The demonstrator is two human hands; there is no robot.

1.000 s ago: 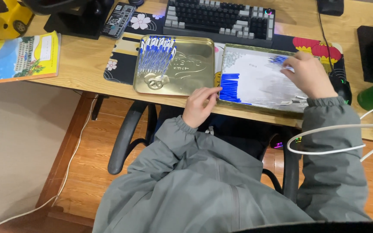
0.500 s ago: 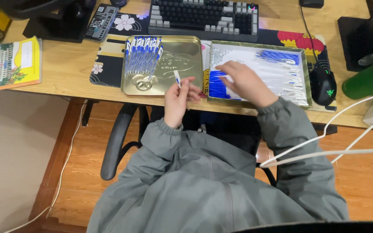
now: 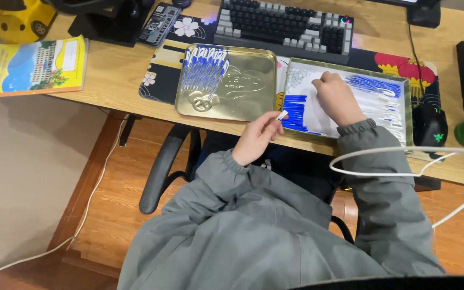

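We see a small white pen part with a blue tip (image 3: 281,115) pinched between the thumb and fingers of the left hand (image 3: 258,137), which is closed on it and held just off the near edge of the wooden desk (image 3: 115,80), between the two tins. The right hand (image 3: 337,98) rests inside the rectangular metal tin with a white lining (image 3: 407,107); its fingers are curled down onto the loose pieces there, but we cannot tell whether they grip anything. In that tin a neat row of blue caps (image 3: 295,111) lies just left of the right hand, and a scatter of thin blue and white pen refills (image 3: 374,85) lies to its right.

Beside it on the left sits the shallow gold-coloured metal tin lid (image 3: 248,88), with a fan of assembled blue and white pens (image 3: 202,69) in its far left corner. Both tins stand on a dark patterned desk mat (image 3: 159,75). Behind them we note a dark mechanical keyboard (image 3: 284,22); a black computer mouse (image 3: 429,124) lies just right of the lined tin. Well apart on the left lies a yellow paperback book (image 3: 36,65). A white cable (image 3: 404,161) loops over the grey jacket sleeve (image 3: 382,177).
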